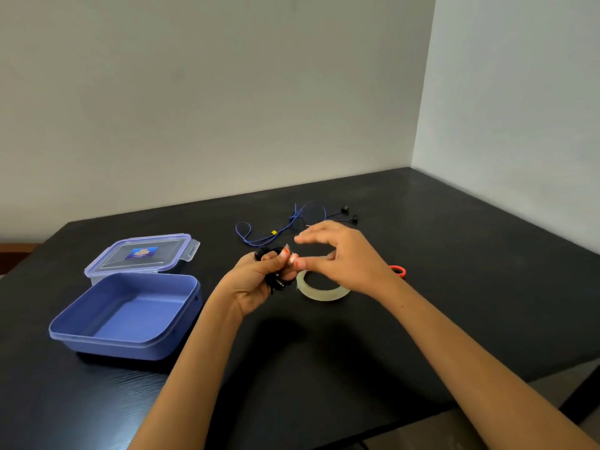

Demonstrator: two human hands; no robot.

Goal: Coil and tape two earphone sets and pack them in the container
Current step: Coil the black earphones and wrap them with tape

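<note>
One container [107,344]. To its right, two earphone sets: one black earphone set [278,283], one blue earphone set [274,233]; one tape roll [324,293]; one red ring [399,271]. Behind it, one lid [143,254].

We see the left forearm [194,368] and the right forearm [454,352] bare along their whole visible length, from the lower edge of the view to the wrists. The left hand [251,280] and the right hand [344,254] are bare too. The nails are painted orange-red: we make it out on the left fingertips [285,252] and on the right thumb [302,263]. The right hand's farther fingers are blurred. A small dark spot [402,306] marks the right forearm.
</note>
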